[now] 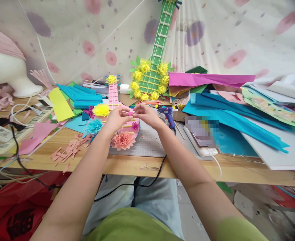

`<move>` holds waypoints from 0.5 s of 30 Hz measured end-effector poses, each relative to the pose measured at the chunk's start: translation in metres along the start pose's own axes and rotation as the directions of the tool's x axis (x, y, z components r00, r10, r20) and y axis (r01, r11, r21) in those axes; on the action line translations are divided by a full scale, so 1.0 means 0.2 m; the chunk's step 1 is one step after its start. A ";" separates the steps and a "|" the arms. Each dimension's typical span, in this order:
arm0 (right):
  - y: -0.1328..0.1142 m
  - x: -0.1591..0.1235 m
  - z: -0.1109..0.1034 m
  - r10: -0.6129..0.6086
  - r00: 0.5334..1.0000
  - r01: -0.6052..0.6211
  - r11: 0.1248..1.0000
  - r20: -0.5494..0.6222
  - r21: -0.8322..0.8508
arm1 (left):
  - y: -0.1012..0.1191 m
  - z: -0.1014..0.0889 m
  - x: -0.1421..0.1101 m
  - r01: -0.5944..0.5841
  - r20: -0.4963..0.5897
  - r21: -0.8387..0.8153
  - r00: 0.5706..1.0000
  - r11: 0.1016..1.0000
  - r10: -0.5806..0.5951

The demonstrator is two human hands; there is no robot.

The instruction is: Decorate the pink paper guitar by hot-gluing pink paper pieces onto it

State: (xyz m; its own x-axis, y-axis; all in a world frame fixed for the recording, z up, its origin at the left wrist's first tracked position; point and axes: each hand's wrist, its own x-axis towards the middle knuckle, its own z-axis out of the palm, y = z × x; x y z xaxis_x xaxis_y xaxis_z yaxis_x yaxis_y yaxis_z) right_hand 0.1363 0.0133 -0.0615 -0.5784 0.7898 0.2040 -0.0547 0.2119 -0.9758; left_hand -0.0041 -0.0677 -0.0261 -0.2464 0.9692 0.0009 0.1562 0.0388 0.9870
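A green shirt (129,226) at bottom centre, with the left hand (117,117) and right hand (148,115) mid-frame, fingertips pinching a small pink piece (130,113) between them over a pink guitar (113,95), neck pointing up-frame.

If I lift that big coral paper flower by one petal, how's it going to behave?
The coral flower looks light, being layered thin paper. Its narrow, pointed petals would probably bend or tear under a pinch. Its broad, low shape seems unlikely to roll.
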 end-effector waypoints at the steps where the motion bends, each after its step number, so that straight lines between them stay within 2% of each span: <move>1: 0.00 0.00 0.00 0.005 1.000 -0.005 1.000 0.001 0.000 | 0.00 0.00 0.00 0.015 -0.020 0.006 1.000 1.000 -0.015; 8: -0.03 0.02 0.04 0.020 0.999 -0.021 1.000 -0.033 -0.013 | 0.00 -0.01 0.00 0.097 -0.075 0.056 0.993 0.994 -0.093; 15: -0.04 0.05 0.07 -0.022 0.999 0.024 0.999 0.042 -0.044 | -0.03 -0.03 0.01 0.131 -0.101 0.053 0.987 0.990 -0.125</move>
State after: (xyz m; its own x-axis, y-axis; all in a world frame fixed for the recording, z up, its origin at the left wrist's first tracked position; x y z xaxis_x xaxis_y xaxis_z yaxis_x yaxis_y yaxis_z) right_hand 0.1204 0.0113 -0.0519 -0.6108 0.7601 0.2217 -0.0326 0.2556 -0.9662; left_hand -0.0114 -0.0674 -0.0307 -0.3594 0.9272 -0.1059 0.1732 0.1778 0.9687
